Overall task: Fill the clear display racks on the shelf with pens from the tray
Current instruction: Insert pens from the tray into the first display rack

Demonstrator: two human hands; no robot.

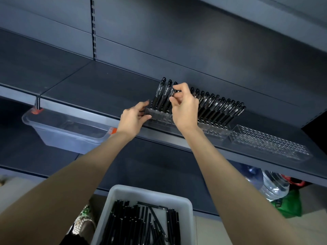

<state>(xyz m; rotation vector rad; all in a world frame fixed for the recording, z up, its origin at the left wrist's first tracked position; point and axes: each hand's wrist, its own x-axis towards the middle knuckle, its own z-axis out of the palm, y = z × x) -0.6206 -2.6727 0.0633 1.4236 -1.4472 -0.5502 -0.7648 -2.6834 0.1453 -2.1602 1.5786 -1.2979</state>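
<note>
the left hand (134,117) gripped the left end of the clear plastic display rack (159,119), thumb on the near face and fingers curled round the end wall. the rack sat at the front edge of the dark grey metal shelf (88,89), at frame centre.

the right hand (184,110) was just right of it, pinching the upper part of a black pen with white print (172,92) between thumb and forefinger, the other fingers curled beneath. the pen stood tilted in the rack, lower end down among the holes, beside two further columns of standing black pens (161,96) immediately to its left.

right of the right hand, a dense row of black pens (221,110) leaned the same way in clear racking. whether that was the same rack could not be told. further right lay an empty clear rack with a grid of holes (269,144).

white lettering on the barrels began "test"; the remainder was too small to read.

the pale grey plastic tray (185,204) was at bottom centre, well below both hands, holding loose black pens (138,225). a clear plastic bin with orange clips (70,131) sat at left under the shelf edge.
</note>
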